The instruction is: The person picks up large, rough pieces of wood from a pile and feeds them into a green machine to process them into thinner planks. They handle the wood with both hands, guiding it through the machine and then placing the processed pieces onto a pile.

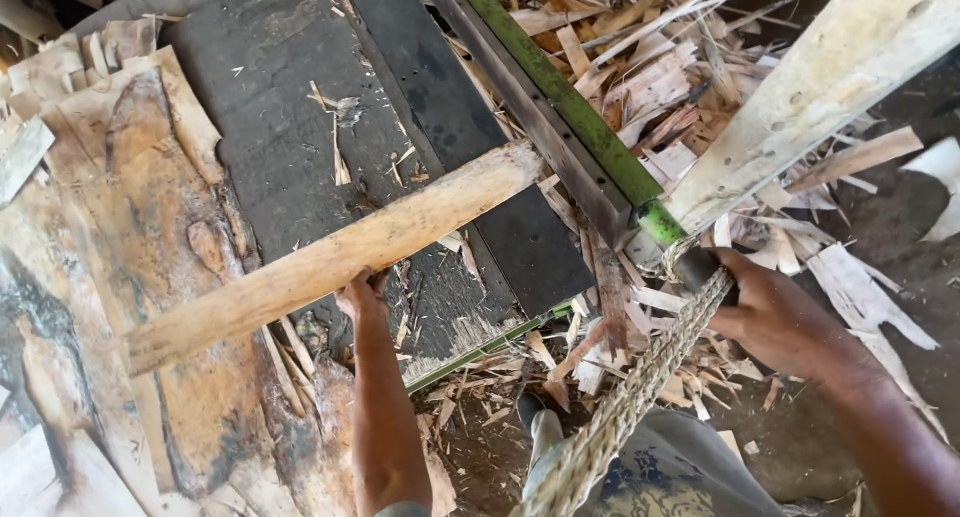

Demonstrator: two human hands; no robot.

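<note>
Left hand (362, 295) is clamping the slab (335, 257), which is running up-right toward the blade (560, 107), while the right hand (775, 317) is gripping its handle (700, 267).

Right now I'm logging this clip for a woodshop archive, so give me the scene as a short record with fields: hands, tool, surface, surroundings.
left hand: left hand presses on the long pale wooden slat
right hand: right hand grips the dark handle end of the green metal lever bar
rope: braided fibre rope tied near that handle
surface: dark worn bench top under the slat
surroundings: heap of pale wood offcuts; rough bark slab on the left
</note>
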